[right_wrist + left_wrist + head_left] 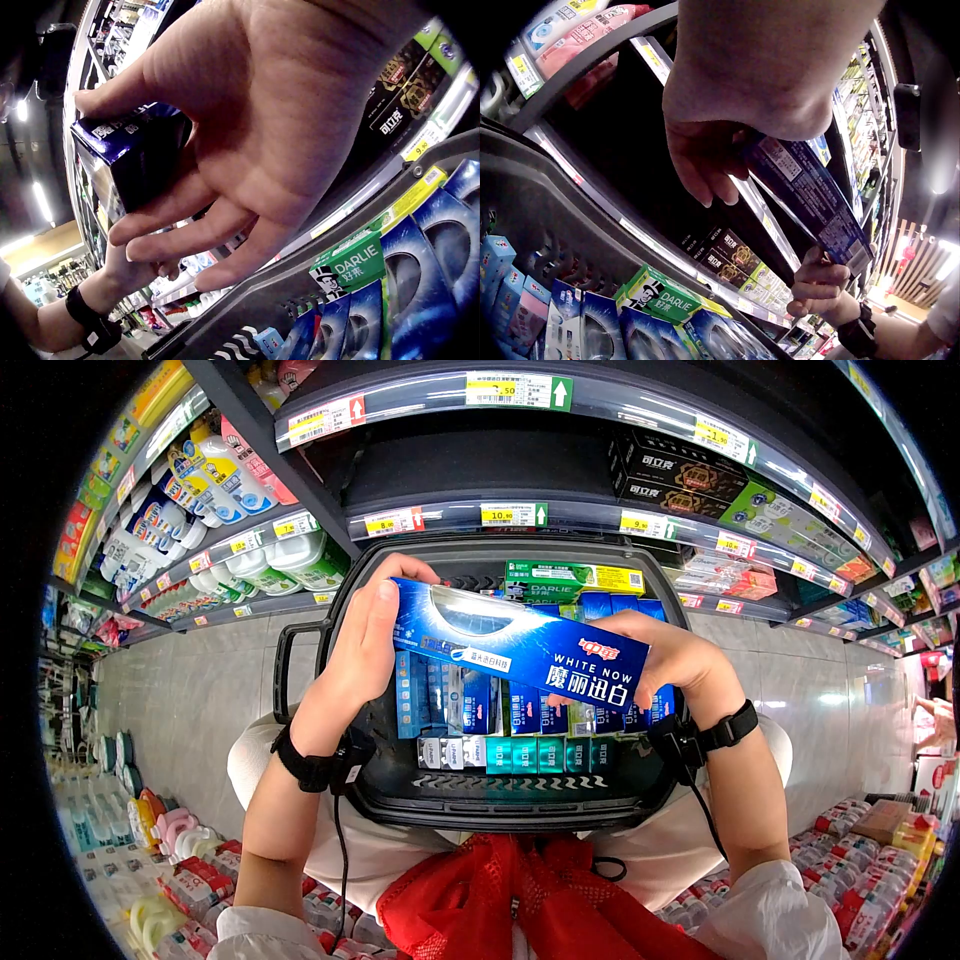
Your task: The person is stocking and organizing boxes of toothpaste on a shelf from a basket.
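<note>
A long blue toothpaste box [520, 660] lettered WHITE NOW is held slantwise above a black basket [500, 820]. My left hand [372, 630] pinches its left end, thumb on the front face and fingers behind. The other end sits in my right hand [685, 658], with the thumb along the top edge and fingers curled beneath. In the right wrist view the box end [112, 146] shows between thumb and fingers. Below it, the basket contains rows of blue toothpaste boxes [480, 700], a green DARLIE box [570, 576], and small teal boxes [540, 754] along the near side.
Store shelves [440, 520] with price tags run just behind the basket. Black boxes [680, 482] stand on the shelf at right, and bottles [215, 470] at left. Packaged goods [850, 860] lie low at both sides. A red cloth [480, 895] hangs in front of the person.
</note>
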The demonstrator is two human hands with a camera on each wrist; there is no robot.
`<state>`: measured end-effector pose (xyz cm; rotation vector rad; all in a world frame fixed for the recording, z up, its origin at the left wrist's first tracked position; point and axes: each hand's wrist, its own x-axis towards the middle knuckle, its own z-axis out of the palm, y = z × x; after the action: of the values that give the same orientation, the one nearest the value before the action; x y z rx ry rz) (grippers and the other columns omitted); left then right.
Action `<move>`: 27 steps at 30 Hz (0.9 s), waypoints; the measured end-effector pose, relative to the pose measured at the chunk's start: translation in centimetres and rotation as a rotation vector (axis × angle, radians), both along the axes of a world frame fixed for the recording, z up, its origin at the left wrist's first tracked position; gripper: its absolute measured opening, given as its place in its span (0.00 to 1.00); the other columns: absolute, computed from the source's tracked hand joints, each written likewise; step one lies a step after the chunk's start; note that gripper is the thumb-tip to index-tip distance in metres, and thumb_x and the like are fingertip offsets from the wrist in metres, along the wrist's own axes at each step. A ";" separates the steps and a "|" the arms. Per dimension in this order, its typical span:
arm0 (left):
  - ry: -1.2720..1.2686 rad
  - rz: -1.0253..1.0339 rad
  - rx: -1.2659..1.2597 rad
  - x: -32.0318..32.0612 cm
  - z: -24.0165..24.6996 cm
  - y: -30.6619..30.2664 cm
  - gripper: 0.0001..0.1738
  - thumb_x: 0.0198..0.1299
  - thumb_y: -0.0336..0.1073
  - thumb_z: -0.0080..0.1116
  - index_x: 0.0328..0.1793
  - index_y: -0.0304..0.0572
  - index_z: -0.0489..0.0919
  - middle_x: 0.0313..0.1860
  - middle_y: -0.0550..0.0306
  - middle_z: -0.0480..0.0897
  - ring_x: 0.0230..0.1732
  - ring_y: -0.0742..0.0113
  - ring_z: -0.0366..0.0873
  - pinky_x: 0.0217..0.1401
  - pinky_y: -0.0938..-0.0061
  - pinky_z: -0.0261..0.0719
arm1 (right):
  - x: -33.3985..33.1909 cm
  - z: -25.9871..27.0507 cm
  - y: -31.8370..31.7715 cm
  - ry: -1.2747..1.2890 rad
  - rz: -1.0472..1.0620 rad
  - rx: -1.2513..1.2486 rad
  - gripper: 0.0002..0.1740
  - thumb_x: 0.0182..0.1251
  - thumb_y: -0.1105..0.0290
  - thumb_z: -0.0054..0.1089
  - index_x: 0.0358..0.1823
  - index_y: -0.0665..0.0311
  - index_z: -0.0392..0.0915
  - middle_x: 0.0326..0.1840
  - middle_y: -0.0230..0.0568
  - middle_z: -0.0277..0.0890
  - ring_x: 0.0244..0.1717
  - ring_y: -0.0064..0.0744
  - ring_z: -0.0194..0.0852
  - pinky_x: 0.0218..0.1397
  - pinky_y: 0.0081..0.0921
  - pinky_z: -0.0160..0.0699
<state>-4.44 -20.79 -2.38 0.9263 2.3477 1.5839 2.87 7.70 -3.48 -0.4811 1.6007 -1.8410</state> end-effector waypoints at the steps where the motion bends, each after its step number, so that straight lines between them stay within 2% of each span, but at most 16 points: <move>1: 0.000 0.000 0.000 0.0 0.0 0.0 0.36 0.61 0.63 0.24 0.44 0.34 0.68 0.33 0.58 0.72 0.36 0.75 0.70 0.39 0.83 0.66 | 0.0 0.0 0.0 0.000 0.000 0.000 0.44 0.29 0.63 0.77 0.53 0.69 0.68 0.45 0.32 0.74 0.43 0.16 0.68 0.44 0.15 0.69; 7: -0.022 0.009 -0.005 0.0 0.1 0.0 0.35 0.60 0.63 0.26 0.44 0.34 0.68 0.35 0.57 0.73 0.37 0.74 0.70 0.41 0.82 0.66 | 0.0 0.0 0.0 -0.018 -0.015 0.006 0.45 0.28 0.61 0.78 0.53 0.69 0.68 0.44 0.31 0.74 0.42 0.15 0.69 0.43 0.14 0.70; 10: -0.014 -0.008 -0.033 0.0 0.3 -0.1 0.30 0.63 0.58 0.29 0.45 0.34 0.68 0.37 0.58 0.72 0.38 0.75 0.68 0.41 0.82 0.65 | 0.0 -0.9 0.3 0.016 0.000 -0.015 0.44 0.30 0.62 0.77 0.54 0.69 0.68 0.44 0.32 0.74 0.42 0.16 0.69 0.43 0.14 0.70; 12: 0.057 0.041 -0.103 -0.1 0.2 -0.1 0.22 0.64 0.49 0.34 0.46 0.36 0.68 0.38 0.58 0.72 0.38 0.76 0.67 0.41 0.83 0.64 | 0.2 -1.1 0.0 0.039 -0.187 -0.016 0.42 0.36 0.63 0.74 0.55 0.71 0.66 0.46 0.37 0.74 0.45 0.21 0.70 0.46 0.18 0.71; 13: 0.057 0.041 -0.102 0.0 0.3 0.0 0.22 0.64 0.49 0.34 0.46 0.36 0.68 0.38 0.58 0.72 0.38 0.76 0.67 0.41 0.83 0.64 | 0.2 -0.9 -0.4 -0.049 -0.088 -0.260 0.37 0.47 0.60 0.67 0.56 0.73 0.64 0.49 0.45 0.73 0.48 0.30 0.72 0.51 0.25 0.70; 15: -0.034 0.118 -0.121 0.2 0.9 0.3 0.14 0.64 0.39 0.38 0.47 0.38 0.68 0.37 0.59 0.72 0.38 0.76 0.66 0.41 0.82 0.64 | -0.3 0.3 -0.2 0.000 -0.177 -0.239 0.34 0.54 0.55 0.57 0.56 0.74 0.63 0.50 0.50 0.72 0.51 0.38 0.72 0.55 0.31 0.69; 16: -0.184 0.130 -0.120 0.4 1.7 0.5 0.14 0.59 0.36 0.48 0.49 0.37 0.69 0.39 0.58 0.73 0.40 0.73 0.68 0.43 0.79 0.66 | -0.4 0.9 -0.4 -0.003 -0.264 -0.182 0.32 0.57 0.52 0.52 0.54 0.75 0.65 0.48 0.52 0.73 0.49 0.39 0.73 0.55 0.32 0.69; 17: -0.182 0.131 -0.119 0.3 1.7 0.4 0.14 0.59 0.36 0.48 0.49 0.37 0.69 0.39 0.58 0.73 0.40 0.73 0.68 0.43 0.79 0.66 | -0.9 0.3 0.0 -0.009 -0.334 -0.126 0.31 0.57 0.55 0.50 0.52 0.76 0.65 0.46 0.55 0.73 0.45 0.44 0.75 0.55 0.37 0.69; 19: 0.168 -0.026 -0.258 -0.2 1.4 0.3 0.21 0.52 0.40 0.58 0.48 0.35 0.69 0.38 0.48 0.76 0.37 0.62 0.74 0.42 0.73 0.71 | -1.2 -0.3 0.2 -0.033 -0.454 -0.084 0.27 0.59 0.59 0.49 0.51 0.76 0.66 0.45 0.53 0.74 0.44 0.42 0.75 0.55 0.36 0.69; 21: 0.193 -0.126 -0.400 -0.1 1.6 0.3 0.27 0.45 0.42 0.63 0.49 0.35 0.70 0.40 0.46 0.76 0.41 0.54 0.75 0.46 0.68 0.71 | -1.6 -0.9 0.1 -0.058 -0.401 -0.012 0.24 0.60 0.61 0.48 0.50 0.76 0.67 0.45 0.51 0.74 0.44 0.42 0.75 0.55 0.35 0.69; 22: 0.196 -0.185 -0.470 0.0 1.2 0.3 0.29 0.43 0.41 0.64 0.50 0.35 0.70 0.42 0.45 0.76 0.45 0.53 0.74 0.48 0.68 0.70 | -1.7 -1.9 -0.2 -0.073 -0.391 0.013 0.23 0.60 0.60 0.50 0.48 0.74 0.70 0.45 0.47 0.74 0.42 0.34 0.77 0.52 0.28 0.71; 23: 0.198 -0.242 -0.539 0.2 0.9 0.3 0.30 0.41 0.40 0.65 0.51 0.34 0.69 0.45 0.44 0.75 0.48 0.52 0.73 0.51 0.68 0.70 | -1.3 -1.5 -1.1 -0.079 -0.388 0.040 0.23 0.60 0.59 0.52 0.49 0.72 0.70 0.45 0.45 0.74 0.42 0.34 0.76 0.52 0.27 0.71; 24: 0.114 -0.259 -0.569 0.7 0.8 0.6 0.34 0.37 0.43 0.67 0.51 0.35 0.69 0.45 0.41 0.75 0.48 0.47 0.72 0.51 0.65 0.70 | -0.9 -1.2 -1.6 -0.068 -0.332 0.120 0.23 0.60 0.59 0.53 0.49 0.72 0.70 0.45 0.44 0.74 0.42 0.33 0.76 0.52 0.26 0.70; 25: 0.229 -0.297 -0.600 0.8 -0.1 0.6 0.35 0.36 0.43 0.67 0.52 0.36 0.68 0.45 0.40 0.75 0.47 0.46 0.73 0.49 0.64 0.71 | -0.5 -0.9 -2.1 -0.055 -0.276 0.203 0.23 0.60 0.59 0.53 0.50 0.71 0.70 0.44 0.43 0.74 0.43 0.31 0.76 0.52 0.24 0.70; 26: 0.223 -0.323 -0.674 1.3 0.1 0.8 0.34 0.36 0.43 0.66 0.51 0.37 0.68 0.44 0.41 0.75 0.45 0.46 0.74 0.47 0.63 0.73 | -0.2 -0.5 -2.6 -0.032 -0.201 0.168 0.22 0.61 0.60 0.53 0.50 0.69 0.70 0.44 0.42 0.74 0.45 0.28 0.73 0.53 0.23 0.68; 27: 0.221 -0.345 -0.746 1.8 0.3 0.9 0.34 0.36 0.43 0.66 0.51 0.37 0.68 0.44 0.42 0.76 0.43 0.46 0.75 0.44 0.62 0.74 | -0.4 -0.4 -2.2 0.037 -0.084 0.366 0.23 0.62 0.61 0.53 0.53 0.69 0.67 0.46 0.43 0.73 0.48 0.27 0.70 0.54 0.23 0.67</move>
<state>-2.66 -19.87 -2.07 1.2401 2.4273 0.4254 2.52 5.49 -3.83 -0.2882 1.9554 -1.5527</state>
